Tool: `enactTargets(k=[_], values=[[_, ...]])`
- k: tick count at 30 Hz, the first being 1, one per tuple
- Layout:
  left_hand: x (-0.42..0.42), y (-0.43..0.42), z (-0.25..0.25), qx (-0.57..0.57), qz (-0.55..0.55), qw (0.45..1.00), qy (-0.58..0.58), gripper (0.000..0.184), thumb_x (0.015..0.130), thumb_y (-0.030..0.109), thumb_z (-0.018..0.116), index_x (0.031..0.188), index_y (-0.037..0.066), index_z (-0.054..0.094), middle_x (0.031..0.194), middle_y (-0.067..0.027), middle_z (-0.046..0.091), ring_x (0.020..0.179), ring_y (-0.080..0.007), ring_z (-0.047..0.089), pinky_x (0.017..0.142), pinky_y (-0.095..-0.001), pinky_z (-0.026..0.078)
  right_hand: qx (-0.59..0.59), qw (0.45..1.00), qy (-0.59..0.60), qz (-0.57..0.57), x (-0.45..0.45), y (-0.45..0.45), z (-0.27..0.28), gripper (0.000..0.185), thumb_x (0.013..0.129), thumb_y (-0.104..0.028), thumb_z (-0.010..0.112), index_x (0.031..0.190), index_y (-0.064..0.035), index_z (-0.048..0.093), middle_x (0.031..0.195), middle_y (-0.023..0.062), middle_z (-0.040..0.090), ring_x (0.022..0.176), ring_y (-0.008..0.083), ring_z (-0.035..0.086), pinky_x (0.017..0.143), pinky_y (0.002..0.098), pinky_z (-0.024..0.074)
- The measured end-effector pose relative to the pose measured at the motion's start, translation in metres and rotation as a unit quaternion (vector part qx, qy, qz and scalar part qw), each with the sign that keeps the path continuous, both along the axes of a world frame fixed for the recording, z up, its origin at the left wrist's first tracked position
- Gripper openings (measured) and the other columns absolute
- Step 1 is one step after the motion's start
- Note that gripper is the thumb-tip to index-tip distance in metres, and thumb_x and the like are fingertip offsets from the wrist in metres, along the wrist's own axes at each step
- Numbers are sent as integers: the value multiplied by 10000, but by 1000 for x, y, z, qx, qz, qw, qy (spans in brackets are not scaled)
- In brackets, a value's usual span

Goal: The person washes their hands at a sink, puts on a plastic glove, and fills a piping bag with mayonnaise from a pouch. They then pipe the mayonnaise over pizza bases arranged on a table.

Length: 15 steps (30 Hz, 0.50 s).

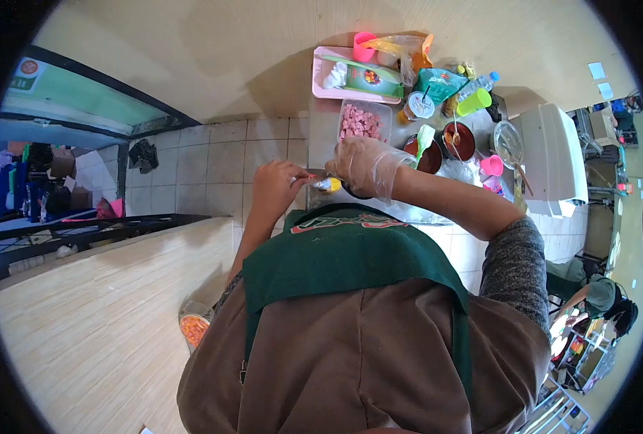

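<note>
My left hand [279,182] is bare, with thumb and fingers pinched together on a small red bit [310,176] too small to name. Beside it, at the table's near-left edge, is a small yellow-and-white packet [327,185]. My right hand [365,166] wears a clear plastic glove. Its fingers are bent down just above the packet, and what they hold is hidden. Past the right hand stands a clear tub of pink diced pieces [361,120]. A dark bowl rim shows partly under the right wrist.
Two pots of red sauce [459,140] stand right of my hands, one with a green-handled spatula [425,136]. Behind them are a pink tray [328,88], a green cup [473,103] and a water bottle [480,84]. A white cooler box [549,155] is farther right. Another person [600,300] is at far right.
</note>
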<state>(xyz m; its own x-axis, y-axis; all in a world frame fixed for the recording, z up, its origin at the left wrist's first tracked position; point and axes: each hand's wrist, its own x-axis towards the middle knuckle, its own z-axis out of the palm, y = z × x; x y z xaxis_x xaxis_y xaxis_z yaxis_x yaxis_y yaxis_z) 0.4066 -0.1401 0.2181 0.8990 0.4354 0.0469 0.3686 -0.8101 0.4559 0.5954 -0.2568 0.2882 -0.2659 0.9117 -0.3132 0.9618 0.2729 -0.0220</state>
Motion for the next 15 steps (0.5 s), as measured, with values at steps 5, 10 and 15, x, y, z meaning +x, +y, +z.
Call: enactTargets(k=[5,10,15], values=[[3,-7,-3,10,15,1000,-2,153,794,286,664,857,155,712,860,-31,661,858,-248,607,746,-411,426,-35,999,13,-1,3,3,1,207,833,-178,576,1011,-84,623,894,136,674,929,276,655,731,397,527],[4,-10,-13,40,12,999,13,102,771,235,674,839,159,683,817,-14,634,863,-222,603,740,-389,417,-18,999,38,-6,4,-3,-6,185,841,-175,555,992,-85,613,851,125,678,905,291,659,691,397,534],[7,-12,-24,77,-18,996,-38,57,776,206,657,796,152,658,803,-19,617,837,-230,595,715,-390,401,12,1000,5,5,-11,6,-30,204,833,-203,565,980,-87,646,857,108,692,856,299,674,703,403,539]])
